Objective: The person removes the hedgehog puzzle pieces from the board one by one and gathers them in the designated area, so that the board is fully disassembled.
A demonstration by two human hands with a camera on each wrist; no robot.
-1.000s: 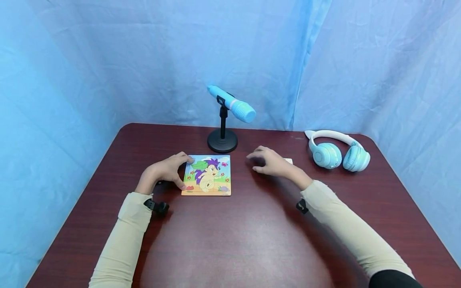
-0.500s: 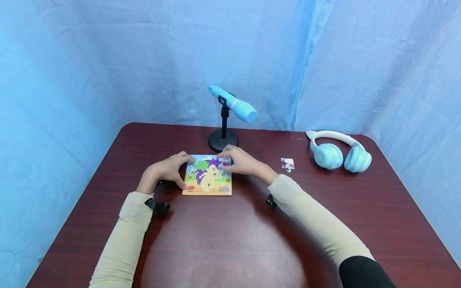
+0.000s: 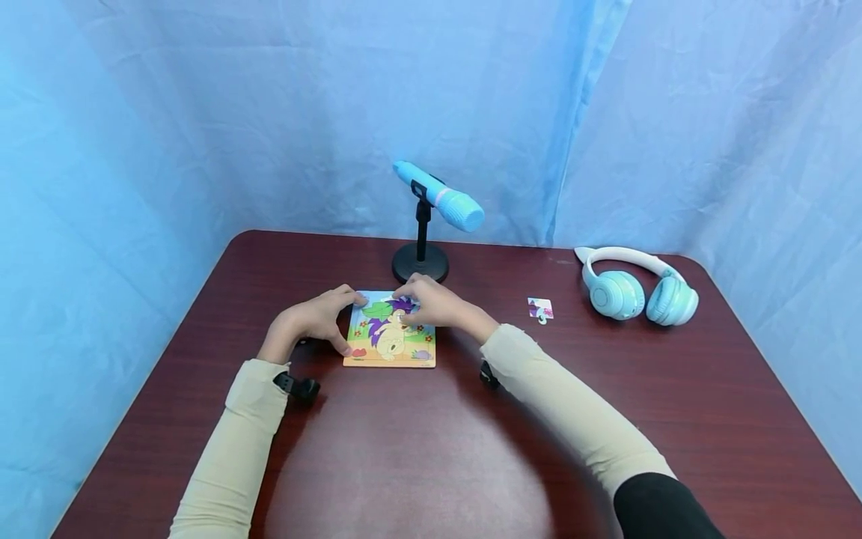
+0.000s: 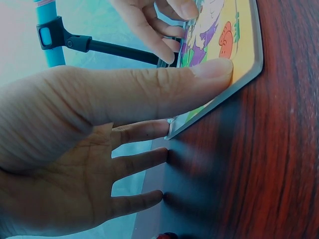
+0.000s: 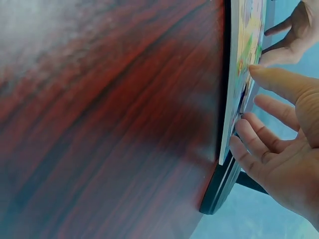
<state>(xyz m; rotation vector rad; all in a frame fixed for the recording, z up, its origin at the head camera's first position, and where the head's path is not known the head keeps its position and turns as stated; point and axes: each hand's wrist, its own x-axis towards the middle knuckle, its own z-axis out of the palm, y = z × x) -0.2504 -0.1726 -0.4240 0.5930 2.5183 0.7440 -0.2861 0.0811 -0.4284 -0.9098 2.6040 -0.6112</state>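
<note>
A square jigsaw puzzle board (image 3: 417,341) with a purple-haired cartoon hedgehog lies flat on the brown table. My left hand (image 3: 313,318) is at its left side, fingers fairly straight; in the left wrist view the thumb (image 4: 214,69) presses on the near corner and the index fingertip meets the far one. Over the board's upper right is my right hand (image 3: 431,302), with thumb and fingers spread apart. Its thumb tip (image 5: 256,69) touches the picture in the right wrist view, while the other fingertips sit close to the board's edge. Part of the picture is hidden beneath this hand.
A loose jigsaw piece (image 3: 541,308) lies on the table to the right. Light-blue headphones (image 3: 619,293) rest at the back right. Just behind the board stands a blue microphone (image 3: 441,196) on a black stand (image 3: 420,263). Blue cloth (image 3: 323,135) hangs round the table.
My right hand has moved left from the bare table onto the puzzle board, bringing the loose piece fully into view. The left hand has stayed at the board's left side.
</note>
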